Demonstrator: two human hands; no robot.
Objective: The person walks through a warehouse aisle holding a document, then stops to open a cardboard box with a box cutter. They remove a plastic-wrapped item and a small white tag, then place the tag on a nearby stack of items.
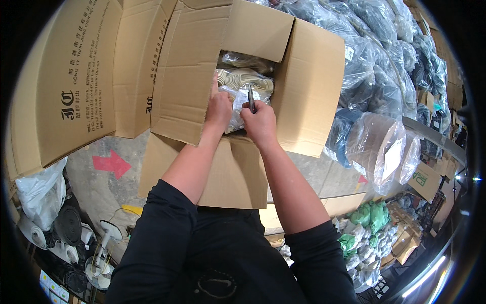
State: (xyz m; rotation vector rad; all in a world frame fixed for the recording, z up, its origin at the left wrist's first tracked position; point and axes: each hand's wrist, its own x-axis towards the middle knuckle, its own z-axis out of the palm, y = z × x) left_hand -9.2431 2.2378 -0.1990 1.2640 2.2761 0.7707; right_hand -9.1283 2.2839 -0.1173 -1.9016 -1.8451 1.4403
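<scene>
An opened cardboard box (310, 86) stands in front of me with its flaps spread. Inside lie cream-coloured coiled bands (245, 78) and a clear plastic bag (234, 120) with a white label. My right hand (259, 124) is over the bag, closed round a slim dark pen-like tool (251, 96) that points away from me; whether it is a pen or a knife I cannot make out. Along the edge of the left flap rests my left hand (218, 109), its index finger stretched out toward the bands. Its other fingers are partly hidden.
Another large cardboard carton (91, 66) stands at the left. Plastic-wrapped bundles (374, 66) pile up on the right, with wrapped round rolls (377, 144) nearer. A white fan (104, 253) and dark rolls (67, 224) are at lower left. Green and clear bags (372, 215) lie lower right.
</scene>
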